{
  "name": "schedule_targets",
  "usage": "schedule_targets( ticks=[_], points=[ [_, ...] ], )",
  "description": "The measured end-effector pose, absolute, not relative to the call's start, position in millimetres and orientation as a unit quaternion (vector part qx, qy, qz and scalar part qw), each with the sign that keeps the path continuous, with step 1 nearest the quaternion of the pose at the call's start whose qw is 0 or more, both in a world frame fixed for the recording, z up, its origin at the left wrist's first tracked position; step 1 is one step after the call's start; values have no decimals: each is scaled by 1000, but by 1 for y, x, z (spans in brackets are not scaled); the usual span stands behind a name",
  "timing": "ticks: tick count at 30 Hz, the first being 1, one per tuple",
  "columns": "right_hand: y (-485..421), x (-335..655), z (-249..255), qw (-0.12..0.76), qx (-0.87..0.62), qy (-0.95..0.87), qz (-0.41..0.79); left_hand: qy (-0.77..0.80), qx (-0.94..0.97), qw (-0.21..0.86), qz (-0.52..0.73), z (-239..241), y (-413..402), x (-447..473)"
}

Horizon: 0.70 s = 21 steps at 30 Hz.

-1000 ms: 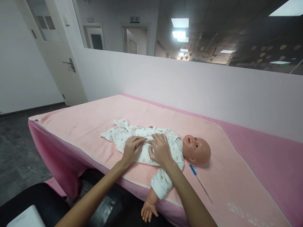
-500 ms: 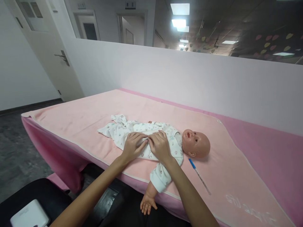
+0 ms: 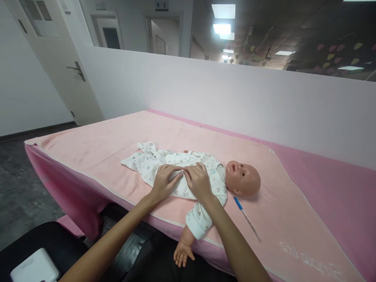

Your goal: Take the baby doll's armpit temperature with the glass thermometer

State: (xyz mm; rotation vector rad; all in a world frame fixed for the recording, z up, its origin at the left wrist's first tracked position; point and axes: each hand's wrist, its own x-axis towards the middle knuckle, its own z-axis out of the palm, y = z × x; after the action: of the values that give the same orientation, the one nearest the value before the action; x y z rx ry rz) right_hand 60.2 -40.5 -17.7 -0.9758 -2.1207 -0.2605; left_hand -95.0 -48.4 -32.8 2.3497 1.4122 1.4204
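Observation:
A baby doll (image 3: 243,178) lies on its back on a pink blanket (image 3: 117,133), its head to the right. It wears a white printed romper (image 3: 147,164) whose legs lie flat towards the left. My left hand (image 3: 164,180) rests on the doll's belly, its fingers pinching the front of the romper. Close beside it, my right hand (image 3: 198,178) pinches the cloth too, and the fingertips of both hands nearly meet. What lies between the fingertips is too small to make out. Towards me, the doll's arm (image 3: 186,241) hangs past the blanket's edge.
A pen with a blue cap (image 3: 246,217) lies right of the doll's shoulder. At lower left, a white device (image 3: 35,266) sits on a black chair (image 3: 58,239). Behind the bed stands a white half wall (image 3: 235,98) with glass above, and a door (image 3: 58,66) is at left.
Both hands stay at the same place on the romper, with at most a slight shift of the fingers. The doll and pen have not moved.

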Motion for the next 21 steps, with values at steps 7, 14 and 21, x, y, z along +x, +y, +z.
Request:
schedule_targets(
  ticks=[7,14,21],
  points=[
    [-40,60,-17,389,-385,-831,-103,465,753,39,465,-33,-49,-95],
    [-40,60,-18,382,-387,-833,-102,471,756,34,454,-33,-49,-94],
    [-41,60,-18,382,-383,-835,-100,476,743,39,469,-35,-47,-95]
  ],
)
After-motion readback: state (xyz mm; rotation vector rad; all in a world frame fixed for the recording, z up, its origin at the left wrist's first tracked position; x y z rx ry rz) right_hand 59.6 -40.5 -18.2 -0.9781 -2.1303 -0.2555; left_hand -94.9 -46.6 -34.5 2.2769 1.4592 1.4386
